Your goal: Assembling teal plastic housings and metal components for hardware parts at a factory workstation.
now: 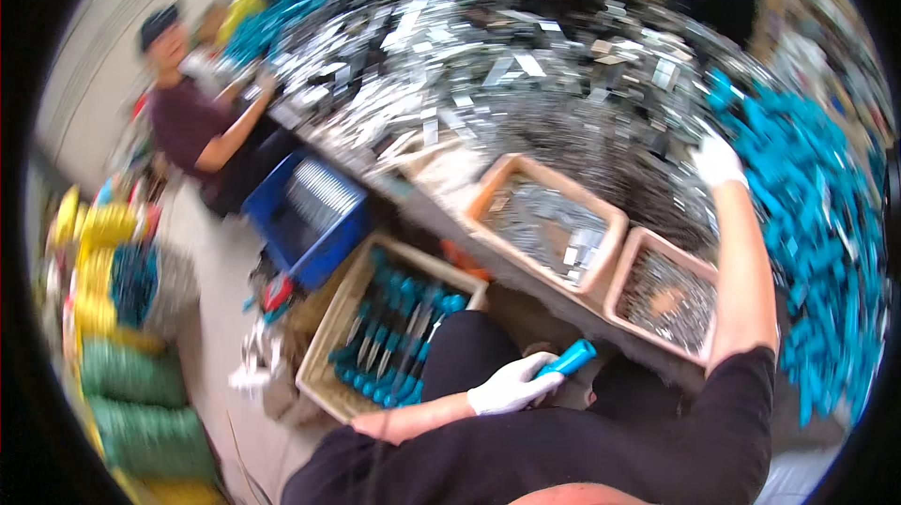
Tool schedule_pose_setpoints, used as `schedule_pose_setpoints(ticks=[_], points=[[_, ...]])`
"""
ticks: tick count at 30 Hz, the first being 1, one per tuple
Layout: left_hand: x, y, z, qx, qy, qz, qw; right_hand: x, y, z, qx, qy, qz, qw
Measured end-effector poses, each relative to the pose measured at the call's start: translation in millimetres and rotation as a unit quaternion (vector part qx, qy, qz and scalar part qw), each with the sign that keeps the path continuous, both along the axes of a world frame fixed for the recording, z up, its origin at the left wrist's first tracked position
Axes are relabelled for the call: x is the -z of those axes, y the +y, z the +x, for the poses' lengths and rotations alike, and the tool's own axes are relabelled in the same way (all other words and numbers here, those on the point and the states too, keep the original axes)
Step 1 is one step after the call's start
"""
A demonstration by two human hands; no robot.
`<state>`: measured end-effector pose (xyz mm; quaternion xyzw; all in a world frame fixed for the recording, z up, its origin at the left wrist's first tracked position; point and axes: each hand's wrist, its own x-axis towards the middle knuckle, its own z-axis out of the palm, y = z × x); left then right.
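My left hand (507,387), in a white glove, is closed around a teal plastic handle (569,359) above my lap. The handle's near end is hidden by my fingers. My right arm stretches forward, and its white-gloved hand (718,161) is at the border between the metal-piece heap (563,115) and a large heap of teal handles (802,223). Motion smears the right fingers, so I cannot make out whether they hold anything. Left of my knee, a crate (324,369) contains several teal-handled tools (389,331) with metal shafts.
Two pinkish bins, a larger one (615,219) and a smaller one (615,303), hold small metal parts along the bench's near edge. A blue crate (314,266) with metal plates stands left. A co-worker (202,125) sits beyond it. Green sacks (150,435) line the left side.
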<state>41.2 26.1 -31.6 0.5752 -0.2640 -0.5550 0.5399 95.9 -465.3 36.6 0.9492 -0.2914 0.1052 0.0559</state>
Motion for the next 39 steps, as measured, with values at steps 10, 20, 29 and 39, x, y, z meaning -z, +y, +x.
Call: schedule_pose_setpoints(ticks=[10,20,29,39], points=[[-2,1,-35,-0.069,0.03,0.014,0.997,-48,151,-241,-0.014,-0.347,-0.111,0.931],[-27,-18,-93,0.049,0.013,-0.055,0.997,-7,198,-382,0.119,-0.534,0.334,0.767],[-49,-13,-116,0.017,0.027,-0.055,0.998,-35,228,-371,-0.043,-0.604,0.365,0.707],[-55,-26,-120,0.076,-0.033,-0.044,0.996,-13,285,-338,-0.16,-0.423,0.47,0.758]])
